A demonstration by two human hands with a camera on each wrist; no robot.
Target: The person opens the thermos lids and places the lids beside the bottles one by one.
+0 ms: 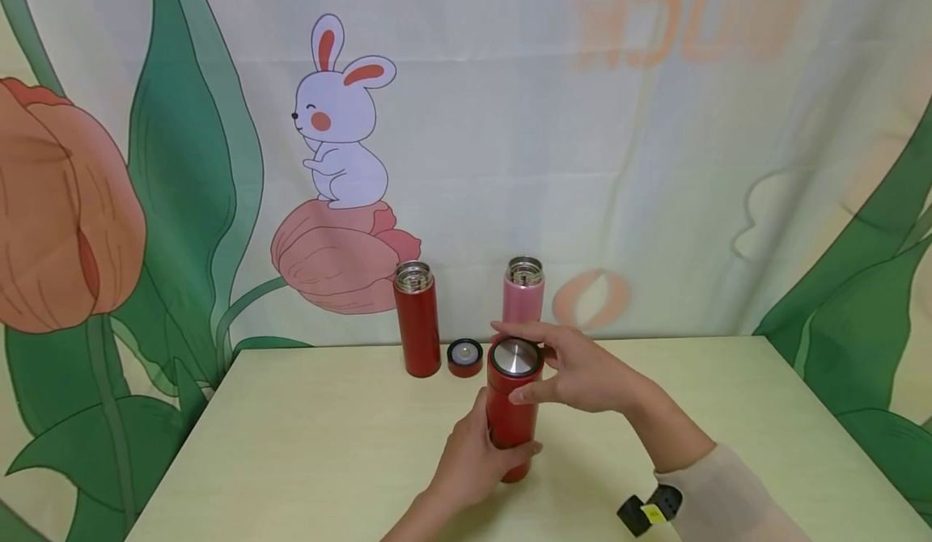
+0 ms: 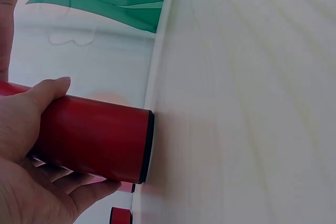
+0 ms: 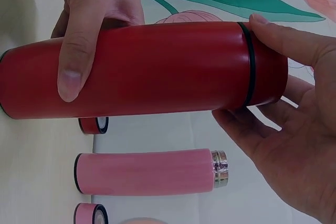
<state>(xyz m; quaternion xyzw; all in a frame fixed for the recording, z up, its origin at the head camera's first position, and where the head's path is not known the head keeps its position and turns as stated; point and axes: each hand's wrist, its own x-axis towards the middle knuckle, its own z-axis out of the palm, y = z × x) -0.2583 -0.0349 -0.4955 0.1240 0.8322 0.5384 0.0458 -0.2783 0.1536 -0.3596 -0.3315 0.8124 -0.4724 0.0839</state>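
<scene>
A red thermos (image 1: 510,421) stands upright, nearest to the person, with a lid (image 1: 517,357) on top that has a silver disc and black rim. My left hand (image 1: 469,457) grips its body, thumb on one side and fingers on the other. At the top, my right hand (image 1: 590,368) holds the lid between thumb and fingers. In the right wrist view, a black ring (image 3: 249,65) marks the seam between lid and body. The black base (image 2: 147,148) is at the tabletop in the left wrist view; whether it touches, I cannot tell.
Behind stand a lidless red thermos (image 1: 418,328) and a lidless pink thermos (image 1: 523,295). A red lid (image 1: 464,368) lies between them. A pink lid (image 3: 84,214) shows in the right wrist view. A printed curtain (image 1: 473,121) hangs behind the table (image 1: 313,445).
</scene>
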